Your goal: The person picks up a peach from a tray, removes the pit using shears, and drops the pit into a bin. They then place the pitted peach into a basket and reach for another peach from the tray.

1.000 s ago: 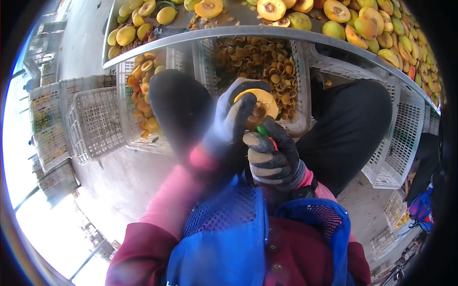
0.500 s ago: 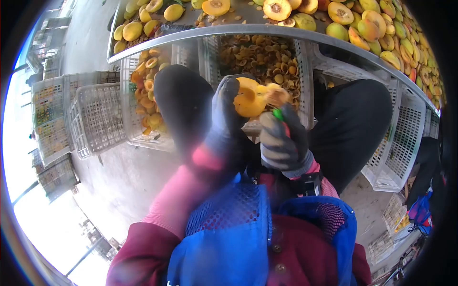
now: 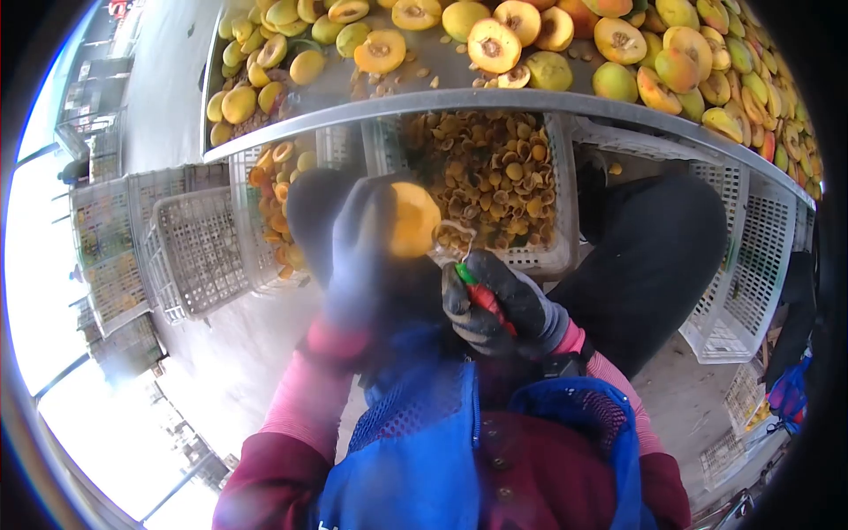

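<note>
Gloved and slightly blurred, my left hand (image 3: pixel 360 238) is closed around a yellow-orange fruit half (image 3: pixel 412 219) above my left knee. My right hand (image 3: pixel 499 305), also gloved, grips a tool (image 3: pixel 486 300) with a red and green handle. The tool's curved wire loop (image 3: pixel 458 235) is just right of the fruit half, apart from it. Below the hands' far side is a crate (image 3: pixel 565 203) full of small brownish-orange scooped pieces (image 3: pixel 495 168).
A metal-rimmed table (image 3: pixel 424 99) across the top holds many whole and halved fruits (image 3: pixel 380 51). A crate of fruit halves (image 3: pixel 247 212) stands left; a white crate (image 3: pixel 199 252) is beyond it. Another white crate (image 3: pixel 751 274) stands right.
The scooped piece seen at the tool's tip half a second ago is no longer there. My left hand has moved left with the fruit half, and my right hand slightly left. The table shows lower in view.
</note>
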A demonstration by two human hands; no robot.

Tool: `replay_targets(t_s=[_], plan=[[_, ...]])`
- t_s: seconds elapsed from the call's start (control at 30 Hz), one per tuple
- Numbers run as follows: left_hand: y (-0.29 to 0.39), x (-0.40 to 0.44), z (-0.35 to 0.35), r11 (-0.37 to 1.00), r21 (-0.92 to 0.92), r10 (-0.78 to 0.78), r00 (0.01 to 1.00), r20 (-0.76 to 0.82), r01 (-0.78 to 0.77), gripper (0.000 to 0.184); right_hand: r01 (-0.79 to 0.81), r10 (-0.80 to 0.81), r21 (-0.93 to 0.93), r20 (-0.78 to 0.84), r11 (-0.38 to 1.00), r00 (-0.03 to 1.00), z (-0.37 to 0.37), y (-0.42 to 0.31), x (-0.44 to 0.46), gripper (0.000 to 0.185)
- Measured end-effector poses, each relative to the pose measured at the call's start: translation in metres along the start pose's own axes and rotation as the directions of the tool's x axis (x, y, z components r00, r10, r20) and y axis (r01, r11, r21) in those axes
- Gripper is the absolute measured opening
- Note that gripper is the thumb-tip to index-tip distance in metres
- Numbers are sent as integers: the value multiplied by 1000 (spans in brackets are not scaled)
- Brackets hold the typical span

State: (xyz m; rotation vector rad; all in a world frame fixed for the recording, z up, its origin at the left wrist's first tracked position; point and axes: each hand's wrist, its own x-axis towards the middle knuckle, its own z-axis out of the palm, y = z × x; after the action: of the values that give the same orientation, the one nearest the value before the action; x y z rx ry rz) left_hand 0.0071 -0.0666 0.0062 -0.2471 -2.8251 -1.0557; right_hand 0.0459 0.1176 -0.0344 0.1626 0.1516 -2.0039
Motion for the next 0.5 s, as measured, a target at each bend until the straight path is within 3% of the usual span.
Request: replay_targets(t_s=[0.03,0.1,0.13,0.17,0.2,0.23,0.27,0.33,0.37,0.4,0.47,0.5], plan=[[-6,2,0,997,72,38,998,-45,-34,31,41,-42,-28,-54,999,998,3,-2,-4,46],[-21,8,-11,996,39,-63,968,-244,74,30,129,-148,-113,-182,985,972,8,-8,-8,47],[-19,16,-17,973,-199,-196,882,-429,119,30,149,-155,-49,-187,988,970,2,-12,-9,47],[-28,25,-31,944,-295,-295,777,-555,148,29,163,-156,17,-193,987,969,-8,-14,-9,47],[-79,26,-54,988,-29,-140,783,-607,154,30,169,-150,81,-199,982,968,-16,-17,-8,46],[-76,39,-71,805,517,0,872,-489,290,32,168,-141,112,-214,980,967,-19,-19,-8,45],[-86,48,-78,572,781,68,934,-351,252,30,173,-151,56,-283,983,947,-19,-20,-6,45],[-95,69,-73,631,715,-129,949,-286,301,27,170,-174,-47,-416,984,893,-16,-19,2,44],[-74,90,-55,827,409,-257,907,-334,385,27,173,-230,-162,-468,971,853,-18,-17,8,44],[-51,109,-39,890,320,-241,932,-271,323,28,158,-285,-276,-514,948,809,-23,-13,14,44],[-58,151,-8,838,520,-103,984,-148,167,46,125,-307,-335,-574,934,759,-26,-11,18,45],[-59,168,5,771,628,-132,991,-3,104,57,123,-275,-283,-598,951,753,-25,-15,17,45]])
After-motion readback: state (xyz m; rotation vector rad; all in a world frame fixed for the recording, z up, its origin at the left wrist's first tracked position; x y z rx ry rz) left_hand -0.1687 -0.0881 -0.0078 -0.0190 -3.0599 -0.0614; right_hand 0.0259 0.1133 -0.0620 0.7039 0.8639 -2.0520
